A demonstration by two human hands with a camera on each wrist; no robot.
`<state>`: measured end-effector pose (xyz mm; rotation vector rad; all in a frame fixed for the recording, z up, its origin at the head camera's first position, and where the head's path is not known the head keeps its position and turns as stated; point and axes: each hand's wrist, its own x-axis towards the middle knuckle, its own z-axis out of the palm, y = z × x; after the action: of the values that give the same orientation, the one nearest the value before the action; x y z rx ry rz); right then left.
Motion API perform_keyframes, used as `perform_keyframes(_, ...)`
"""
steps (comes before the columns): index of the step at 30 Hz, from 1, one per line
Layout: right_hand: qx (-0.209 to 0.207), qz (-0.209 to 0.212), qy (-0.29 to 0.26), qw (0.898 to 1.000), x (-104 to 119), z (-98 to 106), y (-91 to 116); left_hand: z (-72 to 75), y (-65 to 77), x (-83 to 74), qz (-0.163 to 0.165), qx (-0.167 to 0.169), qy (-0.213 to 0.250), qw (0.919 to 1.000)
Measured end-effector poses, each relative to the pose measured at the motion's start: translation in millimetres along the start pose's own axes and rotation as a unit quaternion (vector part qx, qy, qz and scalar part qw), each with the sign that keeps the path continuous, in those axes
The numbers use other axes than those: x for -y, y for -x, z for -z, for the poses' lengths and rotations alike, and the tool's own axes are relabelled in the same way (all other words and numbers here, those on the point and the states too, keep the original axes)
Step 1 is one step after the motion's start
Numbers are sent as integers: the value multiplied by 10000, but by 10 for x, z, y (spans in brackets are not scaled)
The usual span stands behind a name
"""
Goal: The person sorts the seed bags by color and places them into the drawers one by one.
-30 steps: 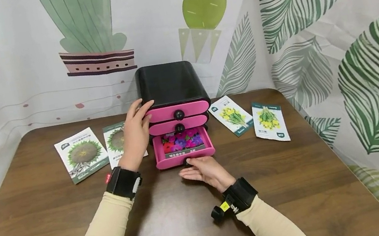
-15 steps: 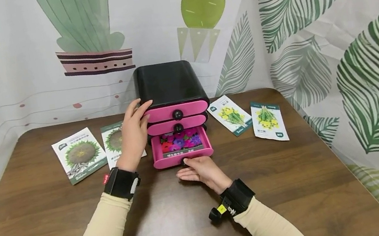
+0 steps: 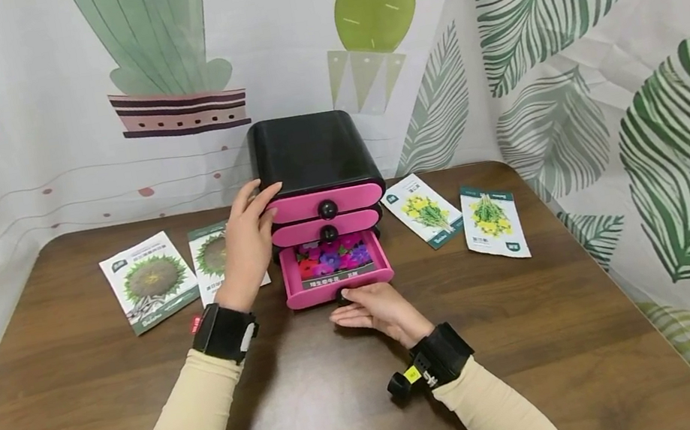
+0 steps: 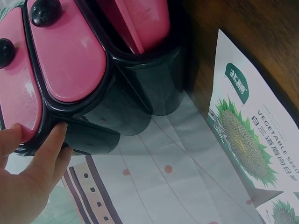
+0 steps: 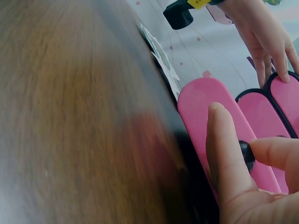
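Head view is showing a black cabinet (image 3: pixel 309 148) standing on the wooden tabletop (image 3: pixel 543 334), its pink drawers facing the person. The bottom drawer (image 3: pixel 311 297) is sitting pulled out, below the closed top drawer (image 3: pixel 292 209) and middle drawer (image 3: pixel 295 234). Inside the bottom drawer, a flower packet (image 3: pixel 333 259) is lying face up, displaying red, pink and purple blooms.

The right hand (image 3: pixel 385 311) is pinching the bottom drawer's round black knob (image 5: pixel 247 156) between thumb and index finger; in the right wrist view, that index finger is extending across the pink front. The left hand (image 3: pixel 246 250) is resting against the cabinet's upper left front corner, its fingers spreading apart and touching the black shell and the top drawer's edge.

Two sunflower packets (image 3: pixel 153 277) are lying left of the cabinet, one partly hidden behind the left hand. Two yellow-flower packets (image 3: pixel 493 224) are lying on the right side. Behind everything, a printed cloth (image 3: pixel 289 42) is hanging, showing cacti and leaves.
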<state>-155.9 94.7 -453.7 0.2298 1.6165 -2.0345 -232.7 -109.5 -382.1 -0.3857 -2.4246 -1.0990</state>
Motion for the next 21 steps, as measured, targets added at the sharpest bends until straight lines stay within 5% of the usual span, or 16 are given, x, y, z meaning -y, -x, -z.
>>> perform_keyframes(21, -489, 151, 58, 9987, 169, -72, -423, -9, 5, 12, -74, -30, -72, 9999)
